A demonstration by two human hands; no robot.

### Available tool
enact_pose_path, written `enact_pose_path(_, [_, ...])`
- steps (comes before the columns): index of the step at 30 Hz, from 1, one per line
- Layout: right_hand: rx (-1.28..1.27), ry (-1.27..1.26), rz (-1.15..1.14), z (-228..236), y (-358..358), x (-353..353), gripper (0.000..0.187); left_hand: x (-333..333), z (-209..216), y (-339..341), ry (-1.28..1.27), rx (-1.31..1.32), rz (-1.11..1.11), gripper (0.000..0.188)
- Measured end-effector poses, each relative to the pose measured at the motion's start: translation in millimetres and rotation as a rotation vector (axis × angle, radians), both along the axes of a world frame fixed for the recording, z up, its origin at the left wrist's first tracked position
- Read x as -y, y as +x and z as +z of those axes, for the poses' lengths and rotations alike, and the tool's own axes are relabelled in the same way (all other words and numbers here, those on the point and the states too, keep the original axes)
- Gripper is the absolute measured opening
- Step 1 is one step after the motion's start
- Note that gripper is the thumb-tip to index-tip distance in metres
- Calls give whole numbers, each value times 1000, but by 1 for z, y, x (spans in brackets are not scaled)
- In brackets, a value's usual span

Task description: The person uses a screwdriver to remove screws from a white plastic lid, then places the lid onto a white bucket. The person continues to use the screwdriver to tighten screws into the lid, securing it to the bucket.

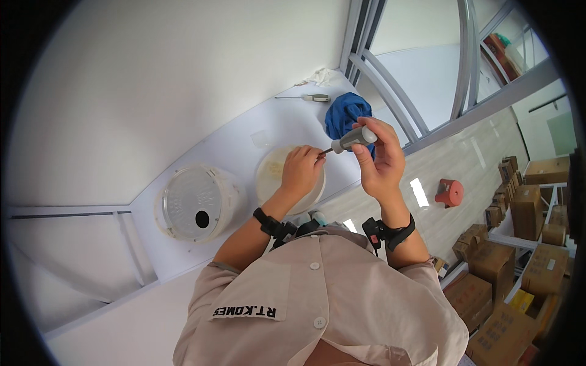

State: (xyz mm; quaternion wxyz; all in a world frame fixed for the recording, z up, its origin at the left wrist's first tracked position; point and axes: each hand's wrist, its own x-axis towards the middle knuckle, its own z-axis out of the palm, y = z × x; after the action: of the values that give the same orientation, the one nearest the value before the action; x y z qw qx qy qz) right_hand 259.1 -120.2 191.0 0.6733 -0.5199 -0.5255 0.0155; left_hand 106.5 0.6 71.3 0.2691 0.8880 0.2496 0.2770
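My right hand is wrapped around the grey-and-white handle of a screwdriver, its shaft slanting down to the left. The fingertips of my left hand are pinched at the far end of that shaft. Whether a small part sits at the tip is hidden by these fingers. Below my left hand lies a round, cream-coloured piece, partly covered by hand and forearm. Farther left stands a round, whitish translucent tub-like housing with a dark round spot inside.
A blue cloth lies crumpled beyond my right hand. Another screwdriver and a white crumpled tissue rest at the back of the white table. Off to the right are a metal frame, a red stool and shelved cardboard boxes.
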Motion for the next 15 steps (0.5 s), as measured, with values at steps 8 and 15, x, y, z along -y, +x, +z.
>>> enact_pose_path(8, [-69,-9,-89,-14,17,44,45,24,0,31,36,-147,-175,6])
enact_pose_path(15, [-87,-30,-138,-23,26,63,44,24,-28,23,215,-372,-246,8])
